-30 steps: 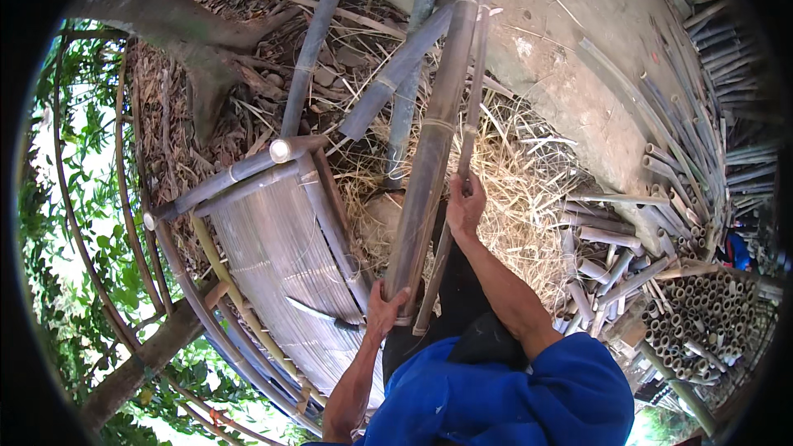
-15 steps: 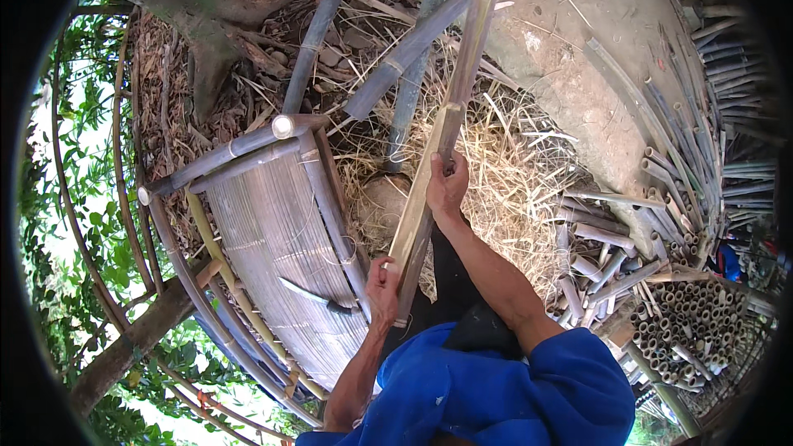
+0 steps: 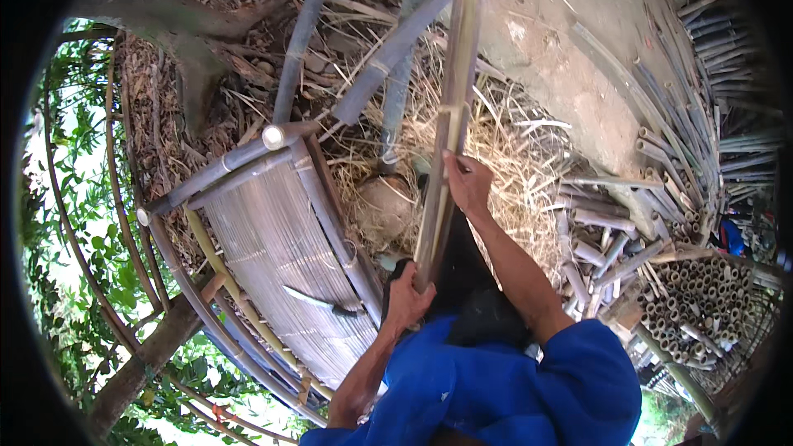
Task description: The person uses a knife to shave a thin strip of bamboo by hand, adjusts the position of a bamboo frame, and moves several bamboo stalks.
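Observation:
A long split bamboo length runs from my lap up past the top of the view, its split face and edges showing. My left hand is closed round its near end, low by my knees. Farther up, my right hand grips the same bamboo from its right side, thumb and fingers curled in. Whether it is one piece or two halves lying together, I cannot tell. To the left, a knife with a curved pale blade and dark handle lies on a slatted bamboo bench, apart from both hands.
Blue-grey bamboo poles lean and cross ahead of me. Straw-like shavings cover the ground around my legs. At right are cut bamboo pieces and a stack of bamboo tubes. A tree trunk stands at the far left.
The bamboo has turned more upright, its near end shifting right. My left hand has moved right with it, and my right hand slightly right and down. Both keep their hold.

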